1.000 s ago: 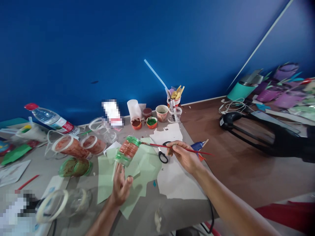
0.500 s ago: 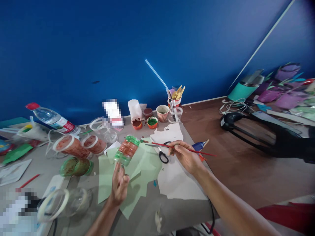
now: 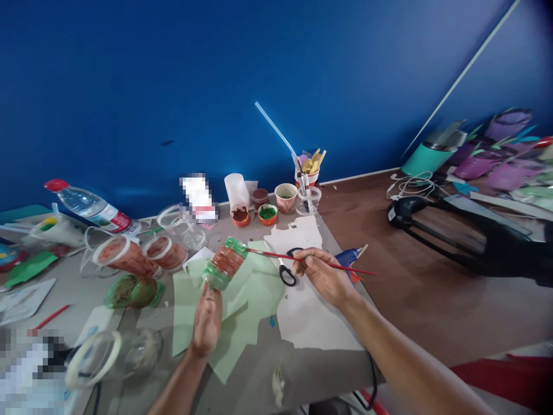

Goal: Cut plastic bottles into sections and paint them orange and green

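My left hand grips the lower end of a small plastic bottle, tilted to the right. Brown paint covers its middle, with green paint at both ends. Between the fingers of my right hand is a red paintbrush, its tip at the bottle's upper right edge. Scissors with black handles lie just left of the right hand. Behind the bottle stand a cup of green paint and a cup of brown paint.
Green paper and white paper lie under the hands. Brown-painted cups, a water bottle and a clear jar stand left. A glue gun lies right of the right hand; a black device is farther right.
The bottle has turned slightly in my left hand, and the left thumb has shifted up against its base. The brush tip now meets the bottle's edge; before, it was just beside it.
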